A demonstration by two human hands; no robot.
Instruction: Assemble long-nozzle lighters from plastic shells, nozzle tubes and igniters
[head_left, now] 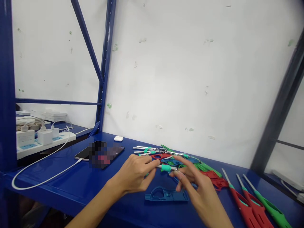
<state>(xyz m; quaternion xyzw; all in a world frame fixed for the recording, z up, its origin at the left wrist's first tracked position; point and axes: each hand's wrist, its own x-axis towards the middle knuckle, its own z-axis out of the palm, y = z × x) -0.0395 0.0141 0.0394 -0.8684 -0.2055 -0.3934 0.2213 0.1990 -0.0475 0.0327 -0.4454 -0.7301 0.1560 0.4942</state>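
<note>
In front of me, my left hand (139, 173) pinches one end of a thin metal lighter tube with a teal trigger piece (166, 167). At the tube's other end are the thumb and fingertips of my right hand (193, 180), closed around it. Below the hands, a blue lighter casing half (167, 195) lies with its inner side up. Behind them is a loose pile of lighter parts: metal tubes with teal pieces (147, 148), a red casing (161, 156), a blue casing (172, 162) and green casings (209, 168). My hands hide part of the pile.
Several red and green long lighters (249, 202) lie on the right. Two phones, one plugged into a white cable (47, 183), lie left, near a white earbud case (118, 138). A power strip (47, 142) stands far left. Blue rack posts (106, 63) and a white wall surround the blue tabletop.
</note>
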